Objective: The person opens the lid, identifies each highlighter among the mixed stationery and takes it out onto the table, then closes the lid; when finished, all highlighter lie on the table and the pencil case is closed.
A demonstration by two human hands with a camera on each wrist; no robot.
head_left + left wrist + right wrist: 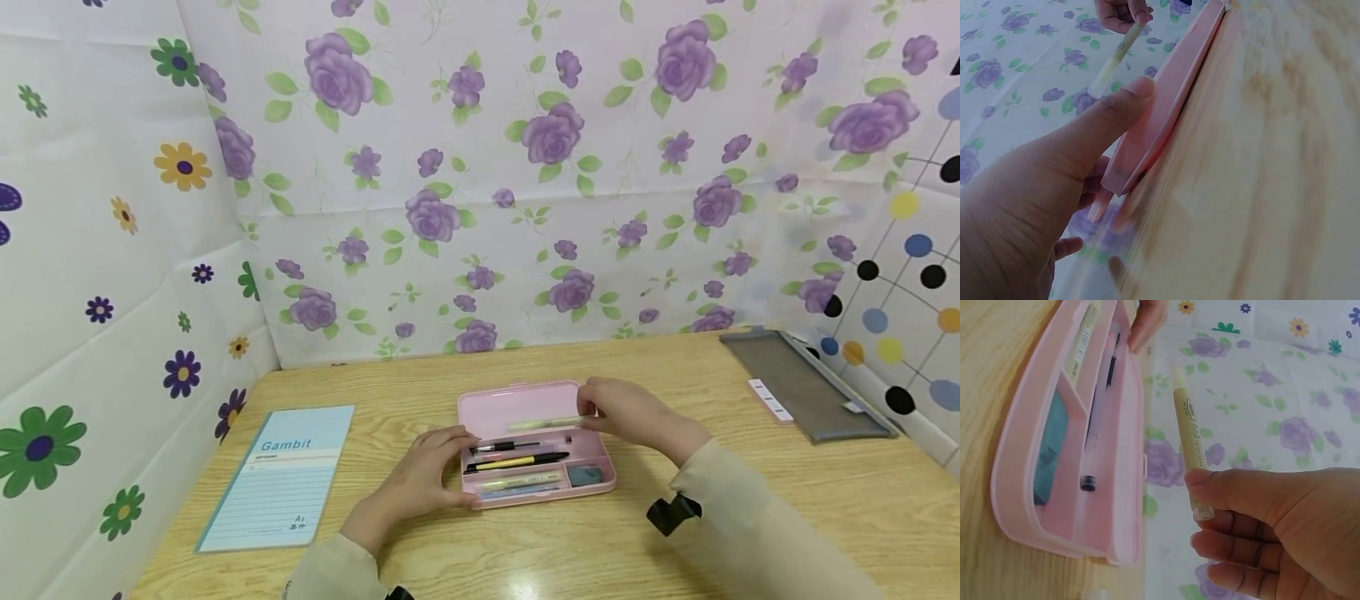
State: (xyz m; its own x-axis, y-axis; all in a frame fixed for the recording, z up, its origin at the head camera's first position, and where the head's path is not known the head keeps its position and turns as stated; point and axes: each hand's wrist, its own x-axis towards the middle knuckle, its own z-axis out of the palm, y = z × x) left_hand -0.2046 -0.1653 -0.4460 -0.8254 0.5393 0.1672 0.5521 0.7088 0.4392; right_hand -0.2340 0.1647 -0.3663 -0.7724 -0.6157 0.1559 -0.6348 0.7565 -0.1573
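Note:
A pink pencil case [487, 407] lies open on the table, its lid folded back. My left hand [420, 468] holds it by the left end, thumb [1125, 100] on the front wall and fingers behind the end. Over the lid, my right hand [630, 410] pinches a pale yellow highlighter [1189, 428] near one end, between thumb and forefinger. Inside the case are a black pen [510, 447], a yellow-and-black pen [517, 462] and a second pale yellow highlighter [521, 481]. A blue-green eraser [585, 476] fills the small front right compartment.
To the left lies a light blue notebook [277, 479]. At the far right sit a grey mesh pouch [813, 387] and a small pink-and-white strip [770, 401]. Flowered cloth [450, 275] hangs behind the table and along its sides.

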